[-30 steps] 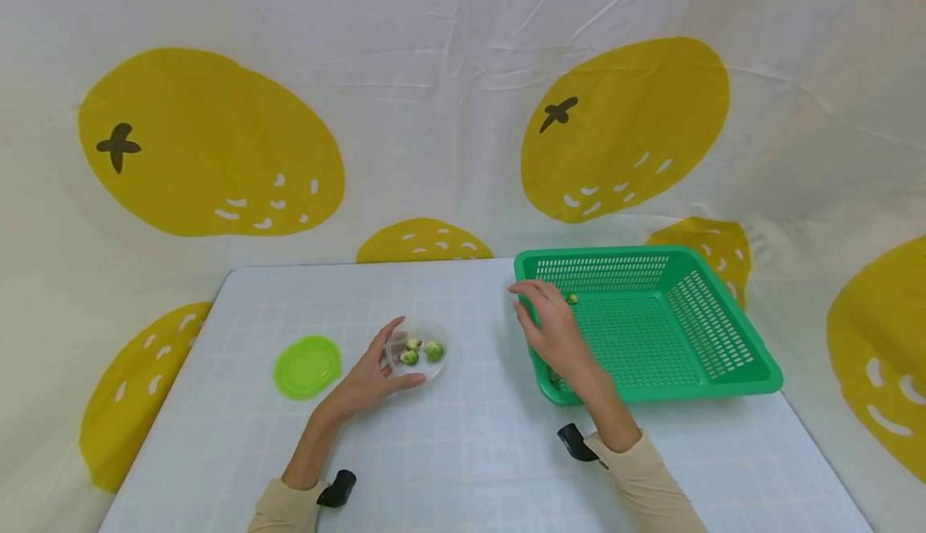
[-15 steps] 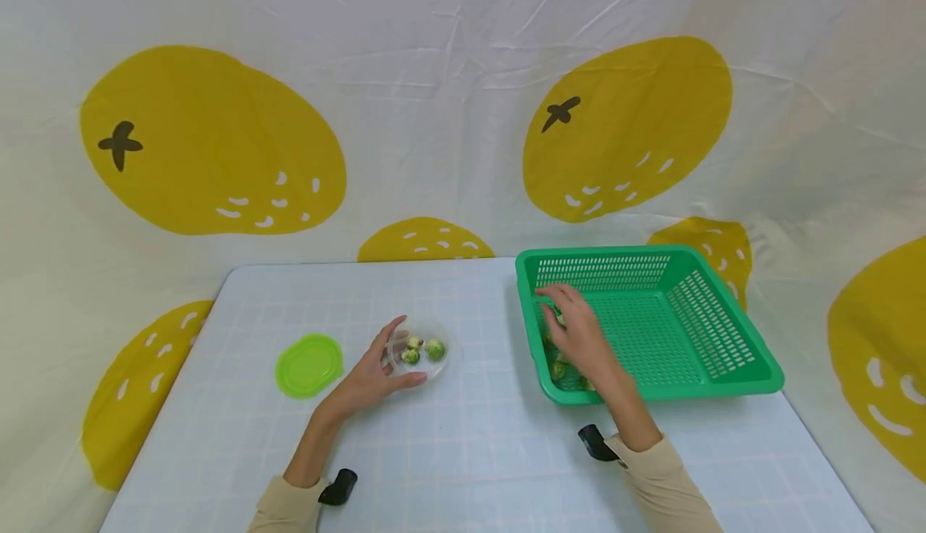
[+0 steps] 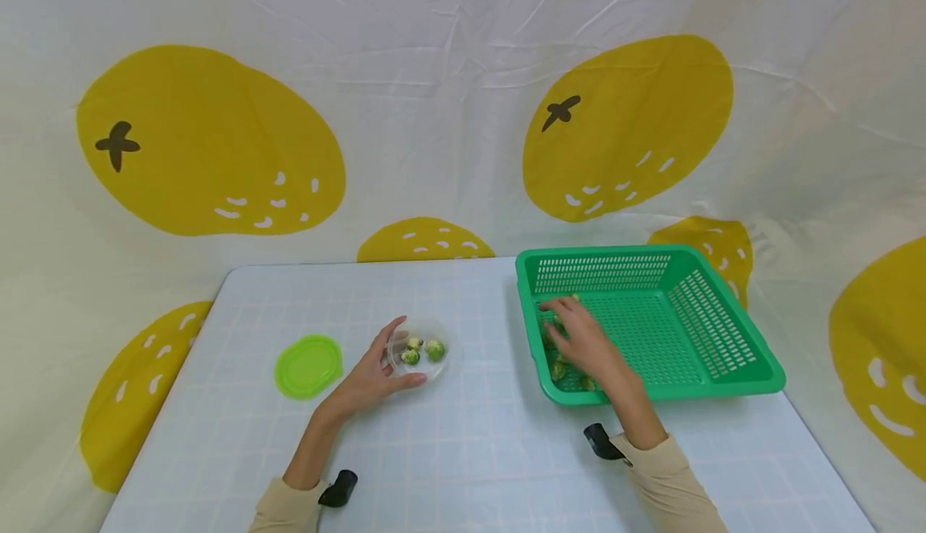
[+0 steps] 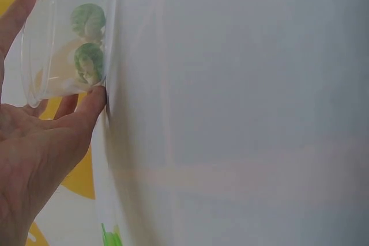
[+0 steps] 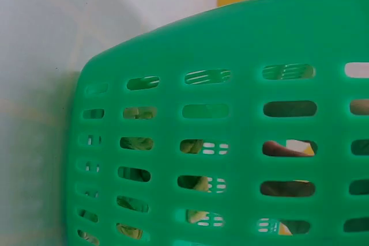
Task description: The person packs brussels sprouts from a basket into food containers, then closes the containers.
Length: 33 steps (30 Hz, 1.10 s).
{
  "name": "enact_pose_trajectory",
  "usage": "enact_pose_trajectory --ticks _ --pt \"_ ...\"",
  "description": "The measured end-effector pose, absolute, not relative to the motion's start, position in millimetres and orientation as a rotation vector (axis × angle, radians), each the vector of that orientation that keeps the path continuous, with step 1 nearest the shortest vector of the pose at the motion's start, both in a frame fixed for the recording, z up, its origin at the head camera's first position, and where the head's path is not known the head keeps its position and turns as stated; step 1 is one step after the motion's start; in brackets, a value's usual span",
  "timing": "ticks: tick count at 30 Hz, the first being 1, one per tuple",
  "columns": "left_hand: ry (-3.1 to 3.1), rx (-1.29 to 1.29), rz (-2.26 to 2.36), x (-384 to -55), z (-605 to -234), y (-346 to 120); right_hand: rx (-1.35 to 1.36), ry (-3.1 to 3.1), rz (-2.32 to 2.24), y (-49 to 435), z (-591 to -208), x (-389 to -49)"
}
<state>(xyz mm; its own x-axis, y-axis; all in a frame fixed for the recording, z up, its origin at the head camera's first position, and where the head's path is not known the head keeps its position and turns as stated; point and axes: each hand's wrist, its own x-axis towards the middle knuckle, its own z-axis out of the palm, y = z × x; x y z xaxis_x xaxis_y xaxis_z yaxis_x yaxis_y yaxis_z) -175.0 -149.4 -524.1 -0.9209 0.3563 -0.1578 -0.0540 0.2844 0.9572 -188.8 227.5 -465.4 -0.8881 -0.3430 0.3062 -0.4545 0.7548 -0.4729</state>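
My left hand [image 3: 367, 379] holds a clear round plastic tub [image 3: 443, 366] on the table, thumb and fingers spread around its sides. Inside it lie three Brussels sprouts [image 3: 436, 350]; two of them show through the wall in the left wrist view. My right hand [image 3: 587, 345] reaches down into the left part of a green slotted basket [image 3: 654, 393], its fingers bent among several Brussels sprouts [image 3: 558, 369]. Whether it pinches one cannot be told. In the right wrist view, the basket wall [image 5: 161, 44] hides most of that hand.
A lime-green lid [image 3: 308, 366] lies flat on the table, left of the tub. The basket stands at the table's right back, near the fruit-print cloth [image 3: 448, 147]. Table surface [image 3: 477, 436] lies between the two arms.
My right hand has moved right from above the basket's left rim and lowered into it among the sprouts. The left hand and the tub have stayed in place.
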Motion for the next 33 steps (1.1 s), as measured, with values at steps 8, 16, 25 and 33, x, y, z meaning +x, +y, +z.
enact_pose_trajectory --ticks 8,16,25,33 --pt "2.213 0.257 1.67 -174.2 -525.5 -149.9 0.676 -2.899 0.766 229.7 -468.7 -189.8" --pt "2.237 0.24 1.648 -172.7 -523.7 -149.4 0.688 -3.04 0.77 230.7 -468.9 -188.9" --pt "2.236 0.235 1.646 -172.7 -522.9 -148.4 0.742 -3.045 0.769 231.2 -469.4 -187.0" --pt "2.232 0.256 1.662 -173.0 -525.1 -148.3 0.718 -3.042 0.759 232.0 -467.1 -185.1"
